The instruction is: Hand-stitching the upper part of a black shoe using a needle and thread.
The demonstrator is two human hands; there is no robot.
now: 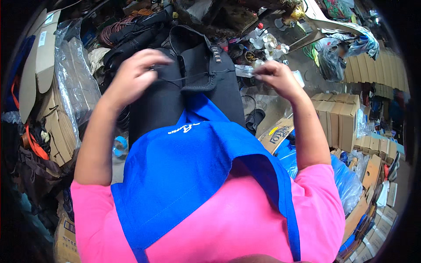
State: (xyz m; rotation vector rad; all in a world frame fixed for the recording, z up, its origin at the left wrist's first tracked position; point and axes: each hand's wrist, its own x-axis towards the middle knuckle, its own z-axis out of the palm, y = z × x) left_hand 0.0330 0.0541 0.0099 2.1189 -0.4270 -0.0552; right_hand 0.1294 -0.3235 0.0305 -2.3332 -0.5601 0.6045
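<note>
A black shoe upper lies across my lap, on black trousers, its opening facing up and thick stitches along its near edge. A row of pale metallic-looking bits runs down its right side. Thin black thread stretches from the upper toward both sides. My left hand is raised left of the upper, its fingers curled and slightly blurred, with the thread running to it. Out to the right, my right hand is closed in a pinch at the thread's other side; the tip of the pinch is hard to make out.
A blue apron covers my front. Cardboard boxes are stacked at right, beside clear plastic bags. Several small white bottles stand ahead. Plastic-wrapped sheets and cardboard lean at left. A dark sandal lies on the floor.
</note>
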